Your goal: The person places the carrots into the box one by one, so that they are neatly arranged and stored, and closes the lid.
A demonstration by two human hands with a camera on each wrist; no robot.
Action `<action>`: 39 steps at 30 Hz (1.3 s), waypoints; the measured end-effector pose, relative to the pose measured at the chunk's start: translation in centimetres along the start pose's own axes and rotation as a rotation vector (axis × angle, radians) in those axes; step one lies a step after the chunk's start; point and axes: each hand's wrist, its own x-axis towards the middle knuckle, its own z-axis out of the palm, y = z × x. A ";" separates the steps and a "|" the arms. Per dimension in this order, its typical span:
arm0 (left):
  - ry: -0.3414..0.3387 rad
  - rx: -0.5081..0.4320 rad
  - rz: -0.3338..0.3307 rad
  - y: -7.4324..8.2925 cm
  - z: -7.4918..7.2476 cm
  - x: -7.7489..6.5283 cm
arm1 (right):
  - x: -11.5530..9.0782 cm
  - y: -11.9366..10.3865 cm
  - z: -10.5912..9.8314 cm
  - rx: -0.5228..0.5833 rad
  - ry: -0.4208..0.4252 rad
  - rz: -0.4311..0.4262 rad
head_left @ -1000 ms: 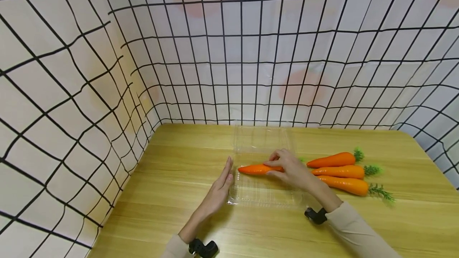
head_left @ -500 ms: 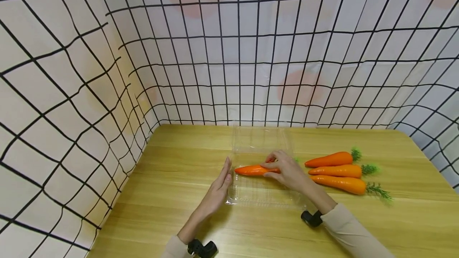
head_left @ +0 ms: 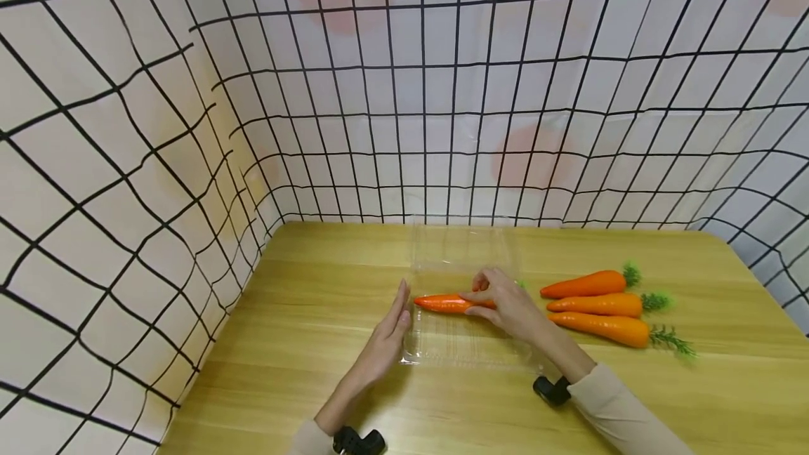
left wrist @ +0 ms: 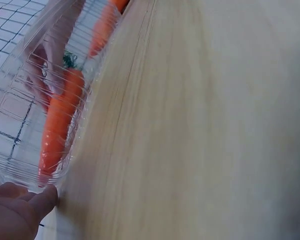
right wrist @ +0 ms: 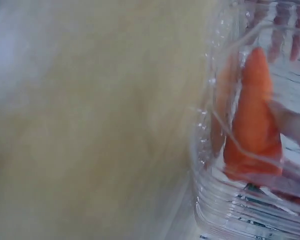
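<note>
A clear plastic clamshell box (head_left: 468, 355) lies opened out on the table, its lid (head_left: 464, 246) folded back toward the wall. My right hand (head_left: 515, 309) pinches an orange carrot (head_left: 439, 303) between thumb and fingers. The carrot lies crosswise inside the box, tip to the left; its green top is mostly behind the hand. Flat along the box's left side, my left hand (head_left: 384, 343) has its fingers straight. The left wrist view has that hand's thumb and fingers (left wrist: 42, 202) at the box's end, by the carrot tip.
Three more carrots with green tops, an upper one (head_left: 584, 284), a middle one (head_left: 597, 304) and a lower one (head_left: 603, 328), lie right of the box on the wooden table (head_left: 303, 314). A white wall (head_left: 436, 97) with black grid lines encloses the back and sides.
My right hand has shifted the carrot slightly left within the box, and its tip is now nearer the left side. The left hand has stayed against the box.
</note>
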 end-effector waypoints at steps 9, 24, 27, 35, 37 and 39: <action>0.004 0.013 0.002 0.0 0.2 0.0 | -0.2 -0.1 -0.1 -0.016 -0.005 -0.004; 0.006 0.005 -0.001 -0.2 0.3 -0.1 | -0.5 -0.4 -1.6 -0.073 0.047 -0.029; 0.003 -0.001 0.004 -0.2 0.3 -0.1 | -0.9 -0.5 -2.5 -0.061 0.067 -0.015; -0.001 -0.009 0.002 -0.1 0.3 -0.1 | -2.8 0.3 -5.0 -0.106 0.097 0.037; 0.000 -0.008 0.001 -0.2 0.3 -0.1 | -3.4 0.5 -5.5 -0.111 0.114 0.046; 0.003 -0.009 0.002 -0.2 0.4 -0.1 | -4.0 0.8 -5.9 -0.112 0.134 0.048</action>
